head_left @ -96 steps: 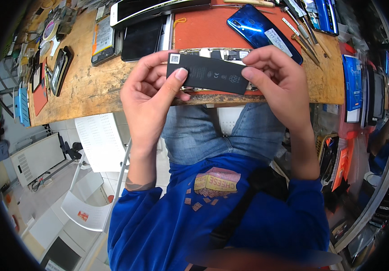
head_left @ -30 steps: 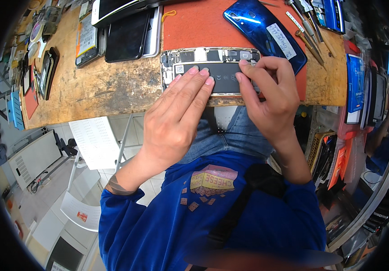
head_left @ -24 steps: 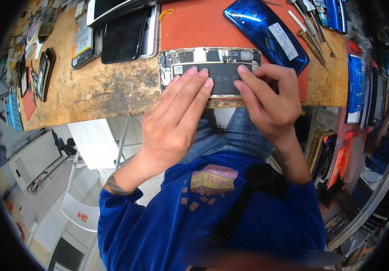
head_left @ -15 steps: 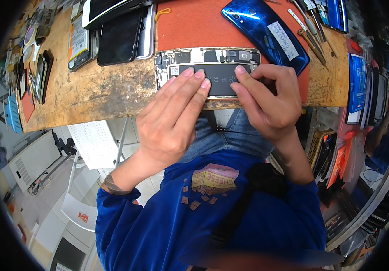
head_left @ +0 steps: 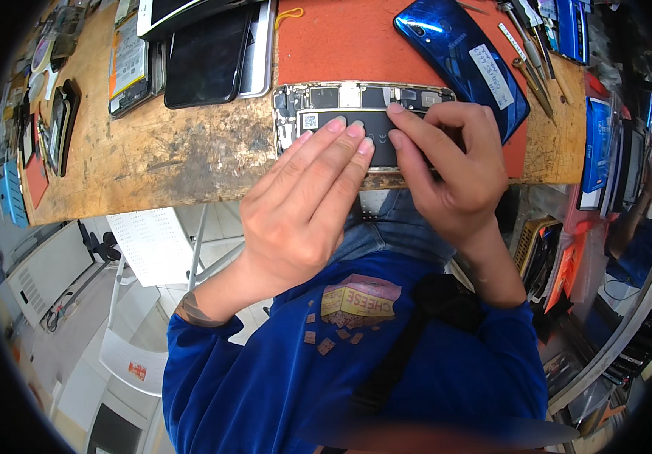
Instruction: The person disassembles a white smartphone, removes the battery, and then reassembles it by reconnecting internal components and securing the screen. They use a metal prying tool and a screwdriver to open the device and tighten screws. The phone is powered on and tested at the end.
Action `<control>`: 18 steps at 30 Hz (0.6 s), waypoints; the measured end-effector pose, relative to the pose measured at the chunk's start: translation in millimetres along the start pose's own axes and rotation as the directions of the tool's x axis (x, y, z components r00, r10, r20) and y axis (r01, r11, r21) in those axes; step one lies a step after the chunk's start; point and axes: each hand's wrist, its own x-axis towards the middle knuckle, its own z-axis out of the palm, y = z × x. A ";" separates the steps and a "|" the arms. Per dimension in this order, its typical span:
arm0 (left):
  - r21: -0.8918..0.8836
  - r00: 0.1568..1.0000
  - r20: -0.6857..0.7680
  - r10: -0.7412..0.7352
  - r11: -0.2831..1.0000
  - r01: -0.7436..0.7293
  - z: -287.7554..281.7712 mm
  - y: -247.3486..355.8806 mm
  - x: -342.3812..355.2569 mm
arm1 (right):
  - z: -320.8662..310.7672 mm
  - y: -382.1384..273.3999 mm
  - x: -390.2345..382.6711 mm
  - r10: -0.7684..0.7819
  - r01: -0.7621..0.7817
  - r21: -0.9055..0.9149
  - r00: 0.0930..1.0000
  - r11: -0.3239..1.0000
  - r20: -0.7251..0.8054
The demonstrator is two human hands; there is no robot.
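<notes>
- A worn wooden workbench (head_left: 175, 151) is stretching across the upper part of the view, a red mat (head_left: 326, 53) is covering its middle, and a white chair (head_left: 148, 250) is standing on the floor at the lower left.
- Toward the left of the bench, a phone with an exposed orange-edged interior (head_left: 131, 68) is lying just beside a black phone (head_left: 205, 68); a white-framed phone (head_left: 167, 13) is resting at the far side of the two.
- The left hand (head_left: 292, 219) is reaching up from below, palm down, its fingers stretched out and close together; the fingertips are resting flat on the battery — the hand is gripping nothing.
- In front of the person, an opened phone (head_left: 286, 113) is lying near the bench's front edge, its long axis running left to right, nearly parallel to that edge, with its strip of circuit parts facing away from the person.
- The black battery (head_left: 380, 144) is lying inside the opened phone, along its near side, its long axis following the phone's; the end with the white square code is pointing left, while the right end is disappearing behind the right hand.
- The right hand (head_left: 458, 170) is curling over that end, thumb and forefinger nearly meeting at the battery — whether they are pinching anything, I cannot tell.
- Farther right, a glossy blue phone (head_left: 454, 45) is lying slanted on the mat, and screwdrivers (head_left: 532, 83) are lying beyond it.
</notes>
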 end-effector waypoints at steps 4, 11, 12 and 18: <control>-0.029 1.000 -0.015 -0.001 1.000 0.000 0.3 -0.8 0.7 | -1.0 0.8 3.7 -0.005 0.005 0.009 1.000 1.000 0.002; -0.027 1.000 -0.017 0.016 1.000 -0.016 0.3 -3.5 0.0 | -2.4 0.6 7.6 -0.004 0.004 -0.012 0.999 1.000 0.033; -0.025 1.000 -0.013 0.018 1.000 -0.018 0.0 -3.8 -0.2 | -1.5 0.0 7.6 -0.008 0.008 -0.027 0.999 1.000 0.033; -0.019 0.999 -0.021 0.033 0.999 -0.034 -0.8 -4.1 2.5 | 6.0 1.0 6.1 -0.037 0.036 -0.063 0.999 0.997 -0.016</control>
